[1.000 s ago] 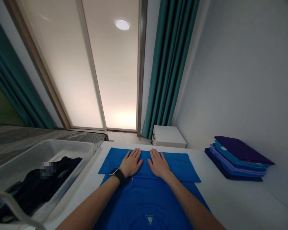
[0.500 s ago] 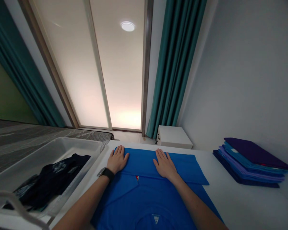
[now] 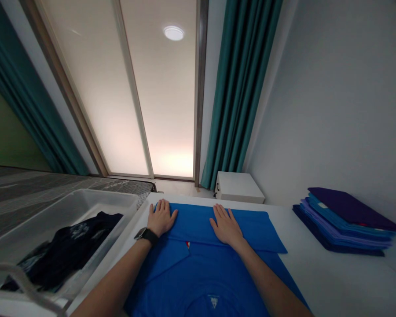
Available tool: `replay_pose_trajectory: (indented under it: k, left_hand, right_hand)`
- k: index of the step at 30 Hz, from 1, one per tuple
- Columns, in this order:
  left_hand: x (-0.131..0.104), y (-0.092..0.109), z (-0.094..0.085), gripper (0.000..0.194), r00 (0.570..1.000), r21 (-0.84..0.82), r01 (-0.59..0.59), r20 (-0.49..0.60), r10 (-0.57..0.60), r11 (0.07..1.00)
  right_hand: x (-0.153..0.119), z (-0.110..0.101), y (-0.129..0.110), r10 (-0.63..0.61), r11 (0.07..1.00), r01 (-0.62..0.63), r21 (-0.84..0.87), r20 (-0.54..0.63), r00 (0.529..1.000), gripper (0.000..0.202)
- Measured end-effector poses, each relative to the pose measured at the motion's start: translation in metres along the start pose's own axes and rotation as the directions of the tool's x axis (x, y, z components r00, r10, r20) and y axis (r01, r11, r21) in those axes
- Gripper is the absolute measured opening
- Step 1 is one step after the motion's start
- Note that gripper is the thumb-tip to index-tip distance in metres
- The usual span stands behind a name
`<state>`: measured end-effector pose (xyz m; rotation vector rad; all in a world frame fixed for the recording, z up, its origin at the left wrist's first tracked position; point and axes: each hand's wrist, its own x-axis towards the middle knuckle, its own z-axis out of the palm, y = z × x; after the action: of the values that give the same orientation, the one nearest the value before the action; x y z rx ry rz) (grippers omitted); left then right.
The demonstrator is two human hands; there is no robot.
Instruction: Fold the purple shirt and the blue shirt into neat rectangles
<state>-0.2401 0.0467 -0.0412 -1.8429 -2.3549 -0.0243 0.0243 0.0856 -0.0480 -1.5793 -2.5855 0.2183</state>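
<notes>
A blue T-shirt [image 3: 198,273] lies flat on the white table [image 3: 320,281], its collar and a small pale neck print toward me. Its far end is folded over into a wide band. On the left part of that band my left hand [image 3: 162,217] rests palm down, fingers stretched, a dark watch [image 3: 146,235] on its wrist. My right hand [image 3: 227,223] lies flat nearer the middle of the same band, also open. Neither hand grips the cloth. The shirt's nearest edge runs out of view.
At the right, against the wall, sits a stack of folded clothes [image 3: 346,224] in purple and blue tones. To the left stands a translucent plastic bin [image 3: 108,198] holding dark garments [image 3: 72,242]. A white cabinet [image 3: 239,185] is beyond the table's far edge, before a teal curtain [image 3: 240,97].
Both hands stay pressed on the folded band. The view has shifted very slightly; the shirt looks unchanged.
</notes>
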Motion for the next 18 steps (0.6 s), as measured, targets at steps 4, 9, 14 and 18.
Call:
replay_pose_trajectory:
  k: [4,9,14,18]
  left_hand:
    - [0.005,-0.011,0.004,0.063,0.999,-0.041,0.026,0.026,-0.025,0.999]
    - [0.003,-0.016,0.003,0.060,1.000,-0.043,0.004,-0.026,-0.005,0.999]
    - [-0.008,0.013,-0.008,0.057,0.963,-0.077,-0.259,-0.101,0.251,0.963]
    - [-0.015,0.040,-0.010,0.059,0.906,-0.139,-0.423,-0.071,0.417,0.895]
  right_hand:
    - [0.000,0.000,0.000,-0.001,1.000,0.001,-0.002,0.012,1.000,0.068]
    - [0.001,0.001,0.001,0.002,1.000,-0.002,-0.005,0.019,1.000,0.069]
    - [0.002,0.001,0.000,0.005,1.000,-0.005,-0.006,0.018,1.000,0.069]
    - [0.001,0.000,0.000,0.012,1.000,-0.012,-0.004,0.011,1.000,0.068]
